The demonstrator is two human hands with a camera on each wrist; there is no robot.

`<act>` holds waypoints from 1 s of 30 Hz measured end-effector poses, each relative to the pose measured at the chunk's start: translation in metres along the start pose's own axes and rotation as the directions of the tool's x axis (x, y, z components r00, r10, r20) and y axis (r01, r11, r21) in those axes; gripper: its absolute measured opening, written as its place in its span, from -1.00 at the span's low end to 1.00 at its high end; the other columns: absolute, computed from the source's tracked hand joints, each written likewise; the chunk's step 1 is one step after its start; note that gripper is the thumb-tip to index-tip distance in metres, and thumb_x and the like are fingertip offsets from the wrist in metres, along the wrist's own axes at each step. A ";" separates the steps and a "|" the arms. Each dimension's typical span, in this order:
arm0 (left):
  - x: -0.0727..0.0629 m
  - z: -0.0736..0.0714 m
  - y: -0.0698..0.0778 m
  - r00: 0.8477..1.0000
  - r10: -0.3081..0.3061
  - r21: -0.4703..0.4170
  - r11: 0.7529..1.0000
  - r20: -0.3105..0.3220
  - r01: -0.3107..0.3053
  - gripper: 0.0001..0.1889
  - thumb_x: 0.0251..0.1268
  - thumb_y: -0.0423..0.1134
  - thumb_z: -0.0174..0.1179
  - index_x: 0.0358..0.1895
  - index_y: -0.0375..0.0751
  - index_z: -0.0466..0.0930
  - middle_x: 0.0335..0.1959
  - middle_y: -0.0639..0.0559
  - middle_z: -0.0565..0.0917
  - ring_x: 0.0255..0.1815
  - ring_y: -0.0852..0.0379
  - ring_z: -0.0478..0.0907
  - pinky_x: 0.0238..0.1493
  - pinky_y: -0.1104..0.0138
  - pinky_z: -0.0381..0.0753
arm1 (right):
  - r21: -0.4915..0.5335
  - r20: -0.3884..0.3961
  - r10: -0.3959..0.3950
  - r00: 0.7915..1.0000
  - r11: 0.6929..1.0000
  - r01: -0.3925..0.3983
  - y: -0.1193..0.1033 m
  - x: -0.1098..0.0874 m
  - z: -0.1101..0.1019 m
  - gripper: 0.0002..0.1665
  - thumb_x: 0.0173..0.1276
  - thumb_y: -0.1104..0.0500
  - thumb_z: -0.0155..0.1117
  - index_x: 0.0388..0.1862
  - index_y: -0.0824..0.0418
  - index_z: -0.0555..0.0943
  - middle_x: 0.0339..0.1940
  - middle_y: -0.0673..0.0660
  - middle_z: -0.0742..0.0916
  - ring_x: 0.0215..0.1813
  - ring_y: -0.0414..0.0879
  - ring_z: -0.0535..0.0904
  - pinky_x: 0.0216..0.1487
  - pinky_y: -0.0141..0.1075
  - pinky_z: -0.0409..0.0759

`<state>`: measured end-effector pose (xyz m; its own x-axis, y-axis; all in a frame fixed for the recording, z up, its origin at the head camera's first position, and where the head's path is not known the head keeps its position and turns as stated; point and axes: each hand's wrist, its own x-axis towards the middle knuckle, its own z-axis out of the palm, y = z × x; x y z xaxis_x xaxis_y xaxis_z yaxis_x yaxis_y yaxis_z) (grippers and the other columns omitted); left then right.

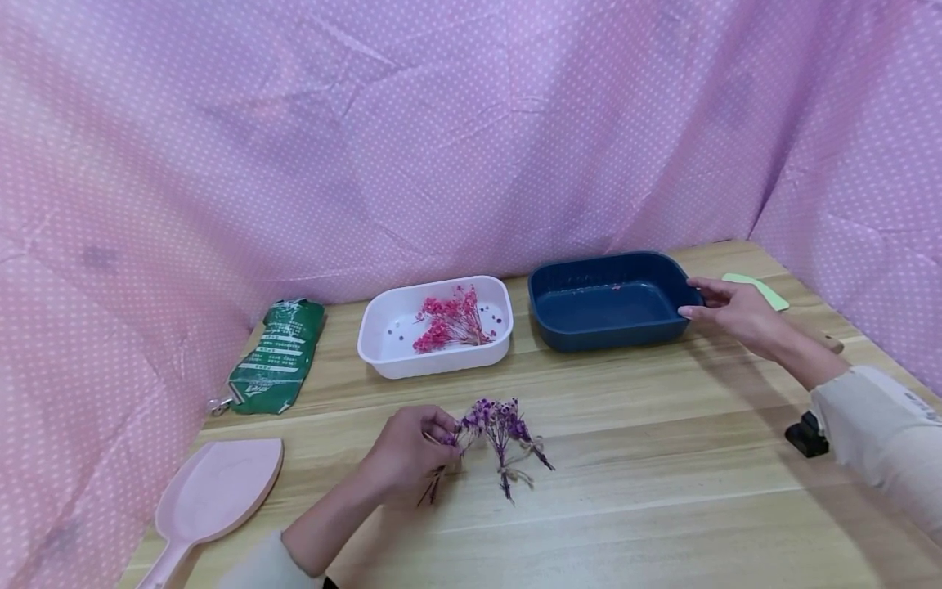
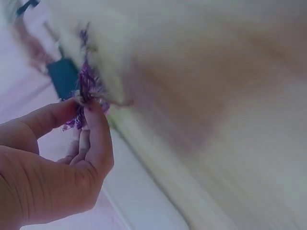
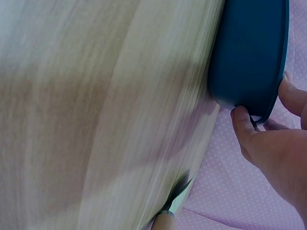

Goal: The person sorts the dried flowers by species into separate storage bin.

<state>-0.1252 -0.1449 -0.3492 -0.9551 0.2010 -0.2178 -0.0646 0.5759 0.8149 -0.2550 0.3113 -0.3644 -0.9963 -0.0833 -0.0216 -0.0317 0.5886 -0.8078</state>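
Left fingers point(image 2: 99, 136) pinch half-covered purple flowers point(image 2: 86, 76), apparently by twine point(image 2: 115, 101).

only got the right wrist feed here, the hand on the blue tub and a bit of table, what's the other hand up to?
Observer: The head view shows the left hand pinching a small bunch of purple flowers over the table.
Operator: ok and what's next to the tub, on the side away from the hand i can see
Observer: A white tray with pink flowers in it stands there, with a narrow gap between it and the blue tub.
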 end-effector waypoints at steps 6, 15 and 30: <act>0.011 -0.012 0.009 0.993 -0.114 -0.205 0.972 0.019 0.115 -0.75 0.09 -0.49 0.34 -0.14 -0.42 0.56 -0.36 -0.10 0.63 -0.41 0.13 0.61 -0.30 0.27 0.70 | 0.006 0.006 0.008 1.000 1.000 -0.008 0.001 0.000 0.001 -0.11 0.34 -0.06 0.28 0.46 0.37 0.19 0.36 0.48 0.34 0.28 0.22 0.27 -0.25 -0.75 0.39; 0.031 -0.013 0.025 0.991 -0.109 -0.373 0.919 0.073 0.128 -0.73 0.13 -0.53 0.28 -0.09 -0.49 0.53 -0.34 -0.11 0.67 -0.35 0.11 0.66 -0.17 0.18 0.71 | 0.003 0.000 0.009 1.000 1.000 -0.009 0.000 -0.002 0.001 -0.12 0.35 -0.06 0.27 0.46 0.38 0.20 0.36 0.50 0.33 0.29 0.26 0.27 -0.26 -0.76 0.36; 0.075 -0.009 0.051 0.996 -0.082 -0.495 0.864 0.046 0.094 -0.69 0.18 -0.50 0.28 -0.01 -0.51 0.53 -0.23 -0.17 0.66 -0.40 0.14 0.67 -0.06 0.21 0.67 | 0.000 -0.015 -0.009 1.000 1.000 0.009 0.001 -0.001 0.000 -0.13 0.34 -0.05 0.28 0.44 0.39 0.22 0.37 0.50 0.33 0.29 0.27 0.28 -0.26 -0.78 0.35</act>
<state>-0.2029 -0.1069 -0.3192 -0.9324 0.1894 -0.3080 -0.2884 0.1241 0.9494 -0.2539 0.3118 -0.3654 -0.9970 -0.0767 -0.0054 -0.0408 0.5879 -0.8079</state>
